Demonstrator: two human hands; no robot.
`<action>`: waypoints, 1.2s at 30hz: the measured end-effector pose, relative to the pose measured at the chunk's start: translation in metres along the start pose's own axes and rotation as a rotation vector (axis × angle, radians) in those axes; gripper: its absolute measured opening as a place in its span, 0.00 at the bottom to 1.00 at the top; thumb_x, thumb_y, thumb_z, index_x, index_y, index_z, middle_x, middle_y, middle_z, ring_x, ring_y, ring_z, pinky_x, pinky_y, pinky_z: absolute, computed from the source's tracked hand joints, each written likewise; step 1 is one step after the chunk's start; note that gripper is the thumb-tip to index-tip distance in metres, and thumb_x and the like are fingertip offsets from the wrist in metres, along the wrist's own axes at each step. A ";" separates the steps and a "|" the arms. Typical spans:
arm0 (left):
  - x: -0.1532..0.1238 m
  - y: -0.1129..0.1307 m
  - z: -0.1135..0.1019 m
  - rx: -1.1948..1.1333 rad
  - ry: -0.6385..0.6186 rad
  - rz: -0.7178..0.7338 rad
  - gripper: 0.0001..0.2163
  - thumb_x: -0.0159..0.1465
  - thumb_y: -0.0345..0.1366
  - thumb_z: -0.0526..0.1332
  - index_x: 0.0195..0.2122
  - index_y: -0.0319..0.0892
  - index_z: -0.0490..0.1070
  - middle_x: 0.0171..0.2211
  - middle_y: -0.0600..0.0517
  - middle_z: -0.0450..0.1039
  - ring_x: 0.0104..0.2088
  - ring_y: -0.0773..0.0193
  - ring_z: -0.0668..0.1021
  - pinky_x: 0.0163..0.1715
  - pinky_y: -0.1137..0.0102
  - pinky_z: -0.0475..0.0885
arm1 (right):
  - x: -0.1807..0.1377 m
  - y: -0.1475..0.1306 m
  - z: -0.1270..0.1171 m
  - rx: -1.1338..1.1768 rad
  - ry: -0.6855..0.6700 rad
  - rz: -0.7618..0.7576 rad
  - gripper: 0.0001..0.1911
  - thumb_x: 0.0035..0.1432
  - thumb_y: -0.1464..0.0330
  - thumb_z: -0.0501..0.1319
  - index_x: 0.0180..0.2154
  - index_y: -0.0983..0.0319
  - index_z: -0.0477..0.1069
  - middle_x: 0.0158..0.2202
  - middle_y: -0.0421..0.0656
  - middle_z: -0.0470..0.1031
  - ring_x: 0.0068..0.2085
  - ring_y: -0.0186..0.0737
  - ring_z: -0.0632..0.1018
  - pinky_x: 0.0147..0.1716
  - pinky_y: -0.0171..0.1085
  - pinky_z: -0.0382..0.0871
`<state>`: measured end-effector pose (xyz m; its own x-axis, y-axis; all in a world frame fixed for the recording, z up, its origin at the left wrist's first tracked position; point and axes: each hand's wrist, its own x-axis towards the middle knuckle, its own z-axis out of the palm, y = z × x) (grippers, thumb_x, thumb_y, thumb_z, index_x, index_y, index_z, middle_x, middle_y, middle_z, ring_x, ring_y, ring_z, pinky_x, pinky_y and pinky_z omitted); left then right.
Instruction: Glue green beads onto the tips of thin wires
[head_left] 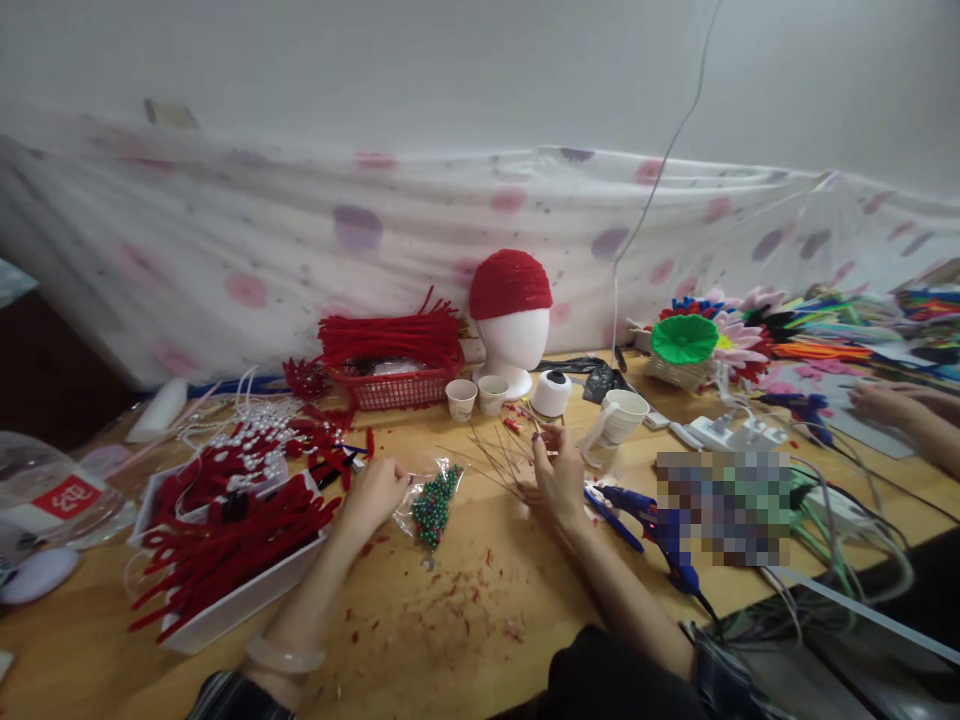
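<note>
My left hand (375, 492) is curled closed beside a clear bag of green and red beads (433, 503) on the wooden table (450, 620); what its fingers hold I cannot make out. My right hand (556, 478) is raised slightly, fingers pinched together on thin wires (491, 455) that fan out to the left over the table. A white tray (247, 590) full of red pipe cleaners lies left of my left hand. Blue-handled pliers (611, 508) lie just right of my right hand.
A foam head with a red cap (511, 310), a red basket of pipe cleaners (394, 375), paper cups (477, 396), a white mug (622, 418) and a glue gun (671, 545) stand behind and to the right. Another person's hands (896, 405) work at far right among colourful flowers and cables.
</note>
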<state>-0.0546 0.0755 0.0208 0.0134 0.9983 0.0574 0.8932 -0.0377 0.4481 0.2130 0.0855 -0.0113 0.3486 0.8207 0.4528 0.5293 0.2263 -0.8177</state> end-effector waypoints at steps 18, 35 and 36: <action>0.017 -0.003 -0.035 -0.234 0.196 -0.032 0.03 0.56 0.33 0.58 0.31 0.42 0.69 0.32 0.44 0.77 0.36 0.53 0.79 0.40 0.63 0.71 | 0.003 0.019 0.008 -0.503 -0.258 -0.109 0.08 0.53 0.70 0.62 0.23 0.61 0.69 0.31 0.52 0.75 0.42 0.52 0.71 0.47 0.47 0.59; -0.012 0.057 0.037 -1.054 -0.068 0.074 0.20 0.56 0.46 0.62 0.44 0.36 0.73 0.35 0.44 0.79 0.29 0.61 0.80 0.30 0.65 0.78 | -0.024 -0.014 0.008 0.221 -0.589 -0.025 0.19 0.59 0.51 0.56 0.29 0.59 0.66 0.24 0.40 0.71 0.26 0.37 0.70 0.27 0.35 0.62; -0.012 0.057 0.038 -1.107 -0.082 0.060 0.21 0.55 0.47 0.63 0.43 0.35 0.74 0.35 0.44 0.79 0.30 0.61 0.81 0.32 0.65 0.78 | -0.028 -0.018 0.010 0.262 -0.642 -0.021 0.19 0.58 0.51 0.57 0.28 0.60 0.67 0.23 0.39 0.70 0.25 0.36 0.69 0.26 0.34 0.61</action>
<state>0.0134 0.0631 0.0113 0.1089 0.9920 0.0646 -0.0034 -0.0646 0.9979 0.1858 0.0639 -0.0134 -0.2289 0.9445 0.2359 0.2983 0.2987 -0.9065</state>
